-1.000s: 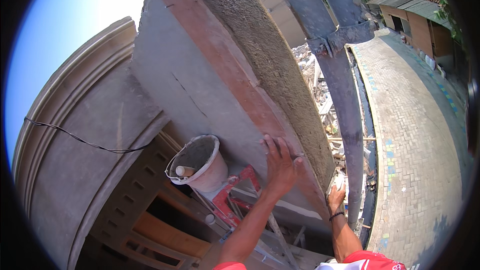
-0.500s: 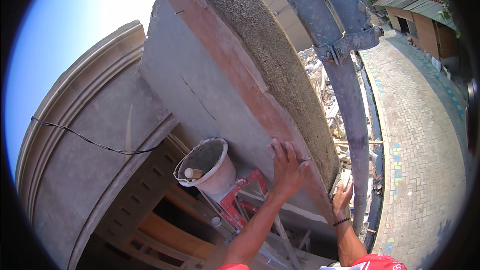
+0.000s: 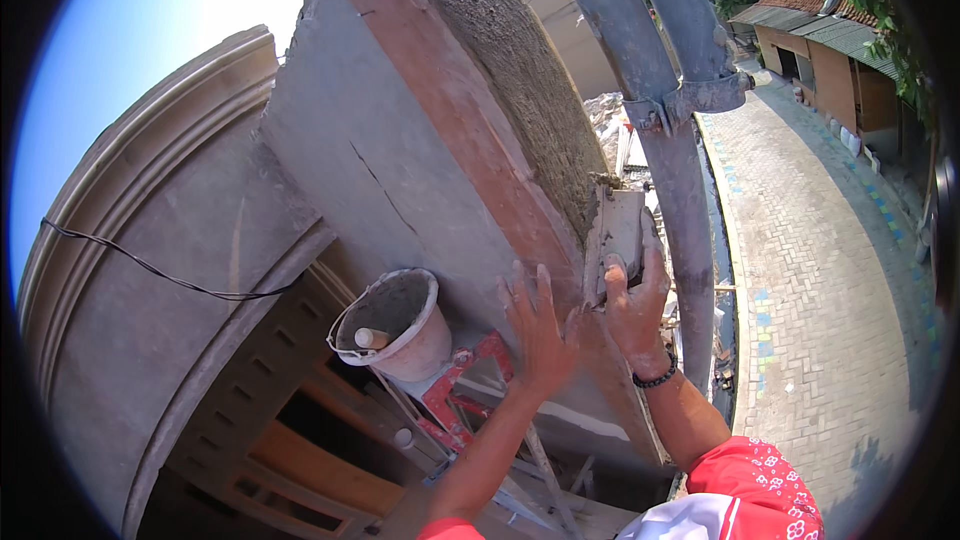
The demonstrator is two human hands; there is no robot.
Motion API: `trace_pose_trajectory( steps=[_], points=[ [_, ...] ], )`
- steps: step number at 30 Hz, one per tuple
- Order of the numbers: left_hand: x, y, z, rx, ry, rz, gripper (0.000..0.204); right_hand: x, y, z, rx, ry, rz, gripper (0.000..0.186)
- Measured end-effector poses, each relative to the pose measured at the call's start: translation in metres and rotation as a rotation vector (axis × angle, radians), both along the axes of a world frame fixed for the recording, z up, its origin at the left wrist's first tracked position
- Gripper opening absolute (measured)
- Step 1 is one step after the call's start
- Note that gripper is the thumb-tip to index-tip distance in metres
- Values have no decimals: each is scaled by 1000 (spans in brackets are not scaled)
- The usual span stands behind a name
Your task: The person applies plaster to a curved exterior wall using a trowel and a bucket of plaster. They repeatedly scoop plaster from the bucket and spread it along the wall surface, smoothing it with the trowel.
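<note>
My right hand (image 3: 638, 312), with a dark bead bracelet at its wrist, grips a flat, pale grey plastering float (image 3: 617, 230). The float is against the rough mortar face (image 3: 520, 80) on the wall's narrow edge. My left hand (image 3: 542, 345) rests with fingers spread on the wall side, by the reddish-brown board (image 3: 440, 110) that runs along the corner. A nail sticks out of that board higher up. Left of my hands, a whitish bucket (image 3: 425, 340) holds grey mortar, and a pale tool handle (image 3: 372, 338) pokes out of it.
Beneath the bucket stands a red-topped stepladder (image 3: 468, 385). Thick grey metal pipes (image 3: 680, 190) joined by a clamp rise close to my right hand. A black cable (image 3: 165, 273) crosses the moulded wall on the left. Far below on the right lies a paved lane (image 3: 810, 260).
My right hand has risen along the wall edge, and the float has come into view in it. My left hand has shifted slightly left, still on the wall. The view has moved a little.
</note>
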State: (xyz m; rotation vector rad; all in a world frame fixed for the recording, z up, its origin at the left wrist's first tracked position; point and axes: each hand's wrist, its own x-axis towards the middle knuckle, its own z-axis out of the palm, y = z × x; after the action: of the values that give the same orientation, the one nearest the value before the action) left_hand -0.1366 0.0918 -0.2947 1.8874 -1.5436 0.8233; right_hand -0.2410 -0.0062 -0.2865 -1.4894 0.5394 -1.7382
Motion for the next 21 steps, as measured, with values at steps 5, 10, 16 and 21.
trace_pose_trajectory(
  steps=[5,10,16,21],
  points=[
    [23,-22,95,-319,-124,-217,72,18,-13,90,-259,-180,-111,56],
    [29,-51,207,-447,-295,-243,65,33,-21,183,-283,-212,-204,61],
    [44,-88,274,-591,-411,-278,54,49,-53,260,-292,-236,-335,59],
    [44,-95,269,-631,-365,-234,51,44,-61,302,-210,-177,-180,63]
  ],
)
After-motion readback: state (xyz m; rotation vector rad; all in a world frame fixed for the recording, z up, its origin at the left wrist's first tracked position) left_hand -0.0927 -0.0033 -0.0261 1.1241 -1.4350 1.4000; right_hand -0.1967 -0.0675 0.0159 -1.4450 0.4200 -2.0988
